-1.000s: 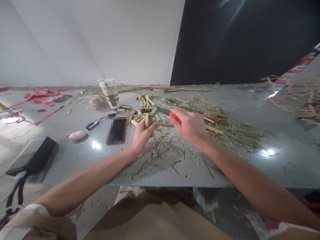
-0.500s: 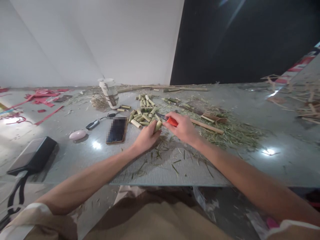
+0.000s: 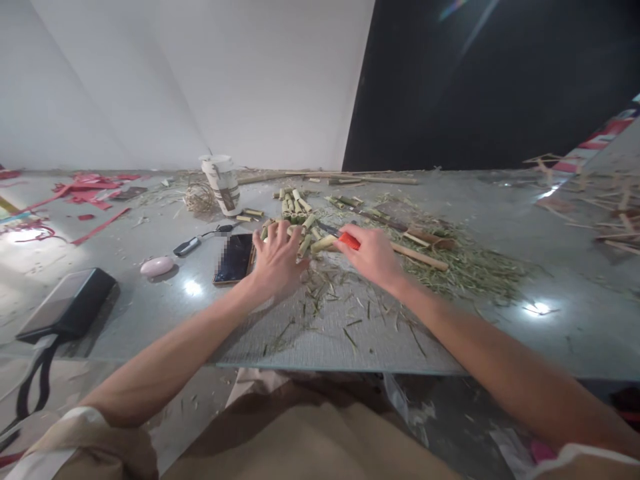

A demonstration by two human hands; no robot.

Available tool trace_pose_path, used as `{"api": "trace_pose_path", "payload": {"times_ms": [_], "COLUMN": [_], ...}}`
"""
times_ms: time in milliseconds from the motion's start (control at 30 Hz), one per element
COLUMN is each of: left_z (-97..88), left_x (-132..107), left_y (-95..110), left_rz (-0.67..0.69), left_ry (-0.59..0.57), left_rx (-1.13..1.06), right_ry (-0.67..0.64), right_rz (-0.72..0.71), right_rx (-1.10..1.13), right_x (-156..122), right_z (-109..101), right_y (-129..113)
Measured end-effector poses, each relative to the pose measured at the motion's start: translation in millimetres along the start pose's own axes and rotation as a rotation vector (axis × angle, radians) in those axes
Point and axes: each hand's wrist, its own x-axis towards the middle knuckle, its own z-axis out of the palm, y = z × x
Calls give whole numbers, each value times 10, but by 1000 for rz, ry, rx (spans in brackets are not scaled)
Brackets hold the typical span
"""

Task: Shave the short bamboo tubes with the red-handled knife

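Note:
Short cut pieces of green bamboo (image 3: pixel 306 230) lie heaped at the middle of the table. My left hand (image 3: pixel 279 257) is over the near left side of the heap, fingers spread, hiding some of the pieces; whether the fingertips touch them I cannot tell. My right hand (image 3: pixel 371 257) is closed around the red handle of a knife (image 3: pixel 349 241). The grey blade points left, toward the heap. Just beside the handle, one bamboo piece (image 3: pixel 324 243) lies at the heap's right end.
A phone (image 3: pixel 233 259) lies left of the heap, with a paper cup (image 3: pixel 223 187) behind it. A pink oval object (image 3: pixel 157 267) and a black box (image 3: pixel 67 303) are farther left. Green shavings (image 3: pixel 480 270) and a wooden stick (image 3: pixel 417 255) spread to the right.
My left hand has let go of a bamboo piece and moved left over the heap, its fingers opening out. My right hand stays near the same spot with the knife.

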Motion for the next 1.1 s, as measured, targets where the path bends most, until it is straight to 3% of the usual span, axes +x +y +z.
{"api": "trace_pose_path", "payload": {"times_ms": [133,267,667,1100], "left_z": [38,49,30,41], "left_x": [94,152,153,133], "left_y": [-249,-336,-302,-283], "left_rz": [-118,-184,-188,-114], "left_ry": [-141,-229,-261,-218], "left_rx": [29,-41,-33,5], "right_ry": [-2,-23,-13,-16], "right_rz": [-8,-17,-30,-37], "right_rx": [-21,-33,-65,-63], "right_x": [-7,-19,-19,-24], "right_z": [-4,7,14,12], "right_y": [9,3,22,10]}}
